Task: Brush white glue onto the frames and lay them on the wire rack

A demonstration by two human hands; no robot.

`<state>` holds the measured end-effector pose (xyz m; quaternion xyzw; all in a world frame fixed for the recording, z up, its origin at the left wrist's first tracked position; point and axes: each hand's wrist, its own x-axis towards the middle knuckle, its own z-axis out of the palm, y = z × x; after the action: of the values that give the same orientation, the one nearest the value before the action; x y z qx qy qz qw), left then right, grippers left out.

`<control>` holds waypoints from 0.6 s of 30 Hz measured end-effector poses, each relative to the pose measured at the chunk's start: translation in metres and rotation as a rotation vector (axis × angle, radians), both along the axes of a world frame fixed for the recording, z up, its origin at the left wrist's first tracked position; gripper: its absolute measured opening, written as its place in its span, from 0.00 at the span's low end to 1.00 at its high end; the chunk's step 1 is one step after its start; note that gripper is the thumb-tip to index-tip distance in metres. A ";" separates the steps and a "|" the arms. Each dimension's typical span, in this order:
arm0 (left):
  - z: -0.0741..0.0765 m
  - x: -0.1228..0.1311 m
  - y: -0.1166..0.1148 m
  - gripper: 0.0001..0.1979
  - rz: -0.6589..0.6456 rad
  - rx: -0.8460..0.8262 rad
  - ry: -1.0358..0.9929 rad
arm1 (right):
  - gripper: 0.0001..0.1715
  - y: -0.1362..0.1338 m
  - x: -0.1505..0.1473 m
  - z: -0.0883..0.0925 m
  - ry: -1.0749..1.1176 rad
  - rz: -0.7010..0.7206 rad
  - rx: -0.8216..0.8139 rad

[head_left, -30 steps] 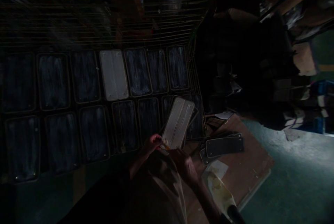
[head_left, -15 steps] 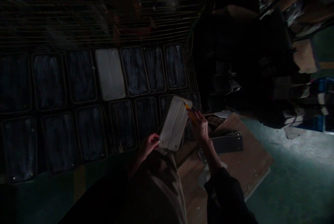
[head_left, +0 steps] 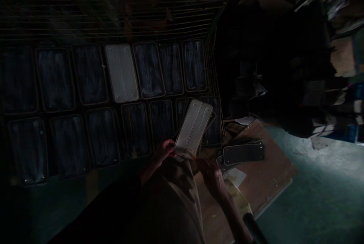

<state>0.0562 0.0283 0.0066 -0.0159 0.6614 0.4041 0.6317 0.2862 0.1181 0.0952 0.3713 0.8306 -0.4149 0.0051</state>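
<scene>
A pale rectangular panel with rounded corners and a line down its middle is tilted above the person's lap. My left hand grips its lower left corner, fingers closed on the edge. At the lower right edge of the panel, my right hand is closed on a thin tool, of which only an orange bit shows near the fingertips. Other dark panels lie partly hidden beneath the pale one.
Two rows of dark panels, with one pale panel among them, stand by a wire rack. Dark panels and a paper scrap lie on a wooden board at the right.
My right hand has moved down from the panel's upper right corner to its lower edge. The view has shifted slightly. My left hand keeps its hold.
</scene>
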 end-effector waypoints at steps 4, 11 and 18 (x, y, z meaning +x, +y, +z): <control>0.000 0.001 0.000 0.14 -0.004 -0.005 0.049 | 0.15 0.011 0.000 -0.004 -0.013 -0.147 0.066; 0.005 0.002 0.000 0.14 0.049 -0.003 -0.019 | 0.14 -0.032 0.000 0.000 -0.050 -0.133 -0.036; 0.000 0.002 0.000 0.13 -0.008 -0.014 0.036 | 0.14 -0.056 -0.022 0.001 0.105 -0.267 -0.155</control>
<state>0.0586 0.0278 0.0070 -0.0105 0.6754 0.3973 0.6212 0.2641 0.0620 0.0957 0.4546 0.7385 -0.4937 -0.0648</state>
